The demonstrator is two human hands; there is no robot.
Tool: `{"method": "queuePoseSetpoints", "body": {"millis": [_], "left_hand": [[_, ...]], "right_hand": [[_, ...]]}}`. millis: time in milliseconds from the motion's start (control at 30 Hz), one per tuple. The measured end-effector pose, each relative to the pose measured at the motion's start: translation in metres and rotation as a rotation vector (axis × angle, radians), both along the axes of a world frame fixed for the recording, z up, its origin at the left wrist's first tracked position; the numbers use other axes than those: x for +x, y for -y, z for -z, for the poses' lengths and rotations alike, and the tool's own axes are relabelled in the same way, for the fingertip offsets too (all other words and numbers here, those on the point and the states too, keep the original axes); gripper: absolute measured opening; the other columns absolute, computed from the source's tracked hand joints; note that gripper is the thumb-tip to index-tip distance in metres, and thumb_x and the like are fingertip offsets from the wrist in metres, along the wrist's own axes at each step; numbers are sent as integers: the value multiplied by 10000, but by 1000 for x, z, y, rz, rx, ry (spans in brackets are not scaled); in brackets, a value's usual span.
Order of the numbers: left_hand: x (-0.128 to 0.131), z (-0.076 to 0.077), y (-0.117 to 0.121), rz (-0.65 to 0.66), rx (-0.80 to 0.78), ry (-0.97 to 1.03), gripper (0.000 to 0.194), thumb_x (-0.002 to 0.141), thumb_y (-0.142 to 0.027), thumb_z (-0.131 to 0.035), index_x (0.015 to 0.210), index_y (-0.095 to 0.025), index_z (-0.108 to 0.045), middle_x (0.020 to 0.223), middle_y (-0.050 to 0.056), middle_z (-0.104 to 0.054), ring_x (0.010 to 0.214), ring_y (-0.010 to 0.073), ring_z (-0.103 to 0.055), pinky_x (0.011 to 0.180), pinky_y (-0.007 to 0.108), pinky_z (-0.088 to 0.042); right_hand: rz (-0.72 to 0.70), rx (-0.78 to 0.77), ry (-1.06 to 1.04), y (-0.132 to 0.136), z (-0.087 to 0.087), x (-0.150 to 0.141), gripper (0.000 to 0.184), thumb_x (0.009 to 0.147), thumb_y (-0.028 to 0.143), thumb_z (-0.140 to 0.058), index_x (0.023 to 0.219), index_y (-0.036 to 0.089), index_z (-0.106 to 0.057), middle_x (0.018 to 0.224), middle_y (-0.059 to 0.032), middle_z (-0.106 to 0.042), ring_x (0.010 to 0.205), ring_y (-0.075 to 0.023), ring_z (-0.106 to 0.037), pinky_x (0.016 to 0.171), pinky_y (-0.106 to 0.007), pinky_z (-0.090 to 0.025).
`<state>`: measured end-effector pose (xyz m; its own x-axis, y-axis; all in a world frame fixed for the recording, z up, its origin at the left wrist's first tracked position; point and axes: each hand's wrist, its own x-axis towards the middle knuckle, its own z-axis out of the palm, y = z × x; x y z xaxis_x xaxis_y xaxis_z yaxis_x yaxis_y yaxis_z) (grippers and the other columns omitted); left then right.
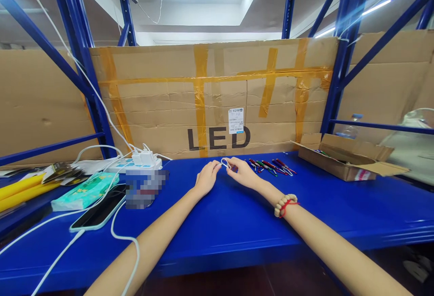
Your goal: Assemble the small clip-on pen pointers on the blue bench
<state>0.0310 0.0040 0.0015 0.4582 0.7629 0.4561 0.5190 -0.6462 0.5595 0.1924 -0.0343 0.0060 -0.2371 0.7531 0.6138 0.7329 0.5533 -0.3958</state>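
Observation:
Both my hands reach out over the blue shelf top. My left hand and my right hand meet at their fingertips, pinching a small silver metal ring or clip between them. Both hands' fingers are closed on it. A bead bracelet with a red cord sits on my right wrist. Just right of my right hand lies a row of several small red, green and dark carabiner-like clips on the shelf.
An open cardboard box stands at the right. At the left lie a phone on a white cable, a tissue pack, a power strip with chargers and yellow items. A taped cardboard sheet marked LED backs the shelf between blue uprights.

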Motion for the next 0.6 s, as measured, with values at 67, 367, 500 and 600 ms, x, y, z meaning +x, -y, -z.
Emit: {"method": "queuePoseSetpoints", "body": {"millis": [67, 367, 500, 600], "left_hand": [[-1, 1, -3, 41, 57, -76, 256, 904, -355, -304, 954, -261, -536, 917, 4, -541, 939, 169, -490, 782, 269, -371], [0, 4, -5, 23, 108, -66, 191, 837, -321, -473, 1004, -229, -490, 962, 23, -529, 931, 176, -487, 775, 280, -398], [-2, 4, -5, -190, 208, -205, 359, 792, -291, -536, 1126, -214, -430, 1059, 61, -498, 983, 216, -447, 835, 332, -363], [-5, 3, -5, -358, 240, -347, 370, 794, -316, -511, 1132, -185, -439, 1114, 108, -464, 1042, 271, -409, 857, 382, -330]], "right_hand": [[-44, -49, -100, -2, 5, -1, 465, 785, 233, -511, 1235, 132, -458, 898, -51, -571, 742, -96, -520, 686, -212, -429], [-74, -149, -19, -7, 0, 12, 330, 880, 313, -412, 1068, 136, -617, 780, -41, -628, 624, -90, -535, 622, -193, -415], [277, -36, -55, -6, -9, 34, 301, 866, 307, -445, 1051, 170, -639, 863, -54, -642, 749, -128, -567, 708, -217, -415], [627, -33, -154, -4, -12, 58, 292, 859, 315, -450, 1067, 233, -637, 976, -56, -628, 881, -170, -563, 743, -243, -410]]}}
